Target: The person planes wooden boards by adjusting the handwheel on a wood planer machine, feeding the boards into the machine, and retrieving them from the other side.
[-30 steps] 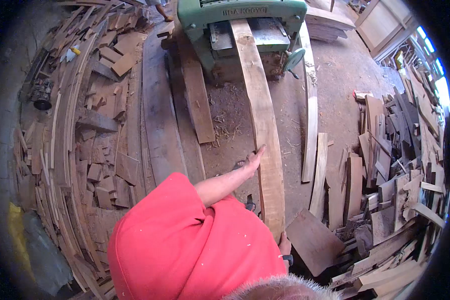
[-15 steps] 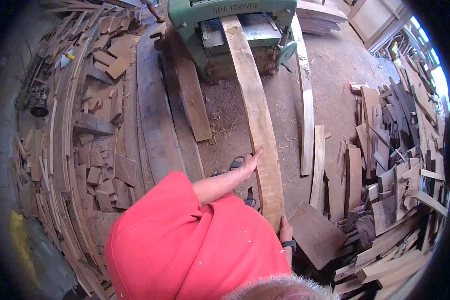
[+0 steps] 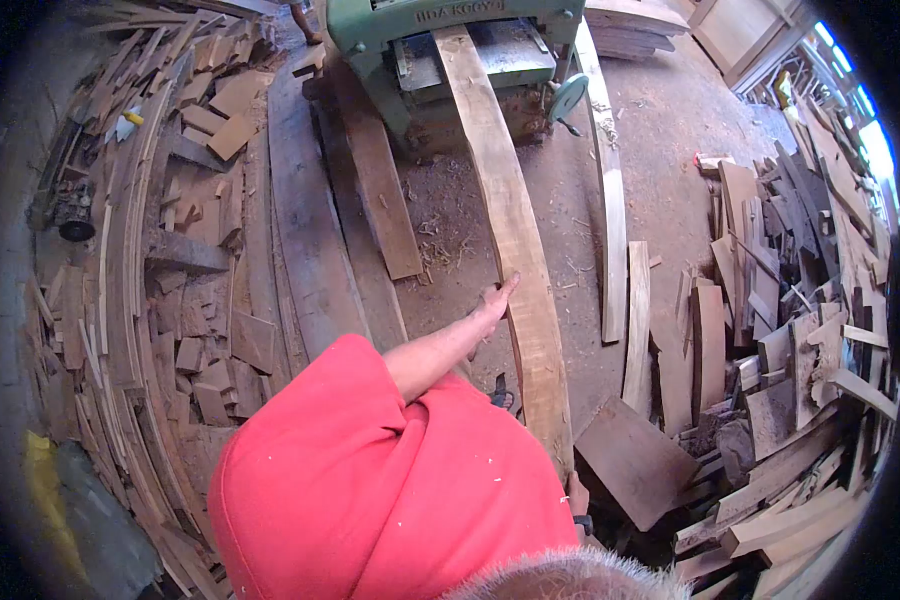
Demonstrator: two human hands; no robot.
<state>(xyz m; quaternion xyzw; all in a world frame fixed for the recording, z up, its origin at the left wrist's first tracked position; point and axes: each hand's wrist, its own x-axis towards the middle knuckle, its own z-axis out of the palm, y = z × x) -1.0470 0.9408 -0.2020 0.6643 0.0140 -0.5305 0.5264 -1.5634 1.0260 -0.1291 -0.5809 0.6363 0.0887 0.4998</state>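
Observation:
A long wooden board (image 3: 515,215) runs from the green machine (image 3: 460,15) down to the person's right side. Its far end lies on the machine's metal bed (image 3: 510,70), under the green body. My left hand (image 3: 497,297) grips the board's left edge around mid-length, with its fingertips against the wood. At the board's near end my right hand (image 3: 577,494) holds the right edge, partly hidden by the red shirt (image 3: 400,480); a dark band circles that wrist.
Long planks (image 3: 310,220) lie left of the machine, beside heaped offcuts (image 3: 205,330). A handwheel (image 3: 568,98) juts from the machine's right side. More boards (image 3: 610,200) and a scrap pile (image 3: 770,400) are on the right. Another person's foot (image 3: 312,37) shows at the top.
The machine and board have shifted up and left in the view. My left hand has moved slightly farther up the view at the board's edge, and my right hand sits lower in the view.

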